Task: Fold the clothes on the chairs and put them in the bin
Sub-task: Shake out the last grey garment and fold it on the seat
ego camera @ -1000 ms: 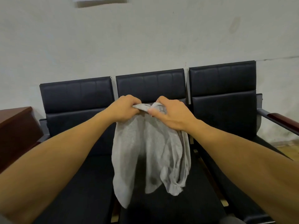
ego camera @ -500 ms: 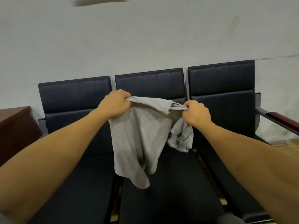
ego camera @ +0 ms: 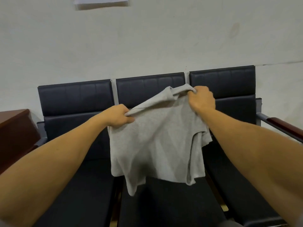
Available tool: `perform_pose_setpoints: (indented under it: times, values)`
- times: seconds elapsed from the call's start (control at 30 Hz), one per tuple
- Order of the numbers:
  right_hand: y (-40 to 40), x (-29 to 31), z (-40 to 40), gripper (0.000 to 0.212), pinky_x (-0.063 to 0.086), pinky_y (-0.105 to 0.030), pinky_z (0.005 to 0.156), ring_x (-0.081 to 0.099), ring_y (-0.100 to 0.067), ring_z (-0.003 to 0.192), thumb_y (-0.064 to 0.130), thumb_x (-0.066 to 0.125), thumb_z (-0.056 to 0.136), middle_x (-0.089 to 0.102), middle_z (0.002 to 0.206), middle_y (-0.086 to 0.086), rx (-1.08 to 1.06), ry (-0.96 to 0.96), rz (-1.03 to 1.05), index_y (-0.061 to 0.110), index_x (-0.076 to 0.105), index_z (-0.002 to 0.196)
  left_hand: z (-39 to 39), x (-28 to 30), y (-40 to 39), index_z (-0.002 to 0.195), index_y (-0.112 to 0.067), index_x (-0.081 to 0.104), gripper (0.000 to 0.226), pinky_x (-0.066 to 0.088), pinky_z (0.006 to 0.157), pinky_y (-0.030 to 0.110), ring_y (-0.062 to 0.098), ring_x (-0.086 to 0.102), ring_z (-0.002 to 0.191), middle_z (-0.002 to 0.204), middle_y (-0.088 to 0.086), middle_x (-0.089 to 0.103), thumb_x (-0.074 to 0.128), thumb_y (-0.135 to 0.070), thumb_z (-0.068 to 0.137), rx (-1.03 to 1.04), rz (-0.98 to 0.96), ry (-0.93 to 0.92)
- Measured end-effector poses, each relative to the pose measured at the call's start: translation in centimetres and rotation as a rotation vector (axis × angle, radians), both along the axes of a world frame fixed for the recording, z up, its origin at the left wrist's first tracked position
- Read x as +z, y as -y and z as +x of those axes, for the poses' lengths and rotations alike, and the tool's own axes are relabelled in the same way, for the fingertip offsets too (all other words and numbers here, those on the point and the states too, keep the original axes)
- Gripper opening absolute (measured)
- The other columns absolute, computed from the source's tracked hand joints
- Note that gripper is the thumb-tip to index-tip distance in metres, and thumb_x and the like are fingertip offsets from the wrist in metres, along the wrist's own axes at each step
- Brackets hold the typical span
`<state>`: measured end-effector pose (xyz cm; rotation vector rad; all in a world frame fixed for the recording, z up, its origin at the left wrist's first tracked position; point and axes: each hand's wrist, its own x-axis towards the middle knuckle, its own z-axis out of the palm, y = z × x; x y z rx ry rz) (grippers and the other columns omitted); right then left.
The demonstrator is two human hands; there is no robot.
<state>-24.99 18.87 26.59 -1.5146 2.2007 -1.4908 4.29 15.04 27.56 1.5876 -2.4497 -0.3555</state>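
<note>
A light grey garment (ego camera: pixel 155 141) hangs spread in the air above the middle seat of a row of black chairs (ego camera: pixel 164 202). My left hand (ego camera: pixel 118 117) grips its upper left edge. My right hand (ego camera: pixel 200 99) grips the upper right edge, held higher and further back, so the top edge slopes up to the right. The cloth's lower hem dangles just over the seat, with one corner hanging lowest at the left. No bin is in view.
Three joined black chairs stand against a pale wall (ego camera: pixel 147 38). A dark wooden piece of furniture (ego camera: pixel 14 128) sits at the left edge. A wood-topped armrest (ego camera: pixel 282 125) juts out at the right. A white sheet (ego camera: pixel 100 1) hangs on the wall.
My hands have drawn apart from the bunched cloth, spreading the garment wide. My right hand rose up and to the right; the cloth now hangs flatter.
</note>
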Motion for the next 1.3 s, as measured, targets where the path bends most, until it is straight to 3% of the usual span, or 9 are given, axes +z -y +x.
perform_pose_setpoints:
  times: [0.07,0.17,0.3,0.47,0.63,0.9,1.07,1.2,1.3]
  values:
    - [0.1,-0.2,-0.4,0.017,0.046,-0.04,0.073,0.057,-0.033,0.097,0.032,0.053,0.1,0.063,0.114,-0.014,0.011,-0.088,0.11,0.018,0.058,0.107,-0.1,-0.1,-0.5,0.076,-0.012,0.069,0.031,0.045,0.067,0.032,0.022,0.059,0.073,0.079,0.007,0.066,0.061,-0.031,0.1,0.006,0.072,-0.083]
    - [-0.3,-1.2,2.3,0.079,0.041,-0.051,0.102,0.037,-0.038,0.129,0.034,0.072,0.08,0.038,0.144,-0.012,0.287,-0.415,0.31,0.033,0.03,0.148,-2.0,0.0,-1.3,0.087,0.0,0.071,0.035,0.046,0.07,0.033,0.02,0.058,0.077,0.085,0.01,0.068,0.059,-0.031,0.099,0.009,0.047,-0.289]
    - [-0.8,-2.3,7.8,0.12,0.052,-0.036,0.093,0.062,-0.022,0.11,0.023,0.084,0.07,0.052,0.131,-0.004,0.87,-0.244,0.229,0.043,0.001,0.155,-5.7,0.6,-2.9,0.092,-0.002,0.072,0.018,0.049,0.066,0.034,0.018,0.063,0.073,0.085,0.011,0.073,0.06,-0.014,0.095,-0.149,0.055,-0.333]
    - [-0.5,-2.5,8.2,0.043,0.054,-0.042,0.088,0.064,-0.024,0.103,0.008,0.063,0.086,0.066,0.112,-0.003,0.654,-0.244,0.143,0.019,0.057,0.127,-6.1,-2.3,-2.9,0.103,-0.011,0.062,0.016,0.048,0.074,0.03,0.014,0.059,0.081,0.094,0.002,0.066,0.067,-0.025,0.095,-0.148,-0.083,-0.498]
    - [-0.5,-2.9,9.2,0.015,0.055,-0.041,0.073,0.065,-0.027,0.083,0.011,0.055,0.092,0.07,0.088,-0.007,0.551,-0.258,0.157,0.013,0.07,0.095,-3.2,-5.1,-3.2,0.115,-0.023,0.068,0.044,0.055,0.089,0.03,0.011,0.07,0.1,0.109,-0.003,0.075,0.076,-0.052,0.084,-0.146,0.278,-0.707]
    - [0.7,-2.2,8.0,0.026,0.051,-0.041,0.075,0.06,-0.022,0.081,0.026,0.041,0.104,0.062,0.088,-0.003,0.381,0.019,0.066,0.013,0.061,0.095,0.9,-9.5,-1.6,0.096,-0.01,0.072,0.023,0.058,0.081,0.046,0.023,0.071,0.081,0.09,0.006,0.075,0.065,-0.032,0.098,0.073,0.074,-0.515]
    - [0.4,-3.7,6.7,0.011,0.054,-0.044,0.076,0.063,-0.025,0.087,0.027,0.053,0.097,0.064,0.093,0.0,0.424,-0.198,0.163,0.021,0.059,0.103,0.4,-6.8,-2.1,0.097,-0.011,0.069,0.028,0.053,0.075,0.04,0.023,0.067,0.085,0.09,0.005,0.072,0.051,-0.029,0.106,0.06,-0.123,-0.578]
    - [-0.7,-4.4,8.9,0.053,0.054,-0.036,0.082,0.062,-0.015,0.097,0.032,0.071,0.083,0.063,0.113,0.007,0.765,-0.143,0.144,0.036,0.046,0.129,-2.2,-4.8,-2.8,0.101,-0.007,0.062,0.023,0.05,0.077,0.039,0.02,0.062,0.085,0.094,0.005,0.066,0.047,-0.023,0.108,-0.077,-0.156,-0.548]
    - [-0.5,-4.0,9.7,0.017,0.054,-0.041,0.077,0.063,-0.016,0.086,0.023,0.064,0.086,0.065,0.094,0.005,0.731,-0.148,0.054,0.027,0.06,0.102,-3.2,-3.6,-3.7,0.104,-0.015,0.055,0.019,0.046,0.073,0.031,0.009,0.058,0.08,0.092,-0.003,0.06,0.052,-0.034,0.105,-0.115,-0.135,-0.593]
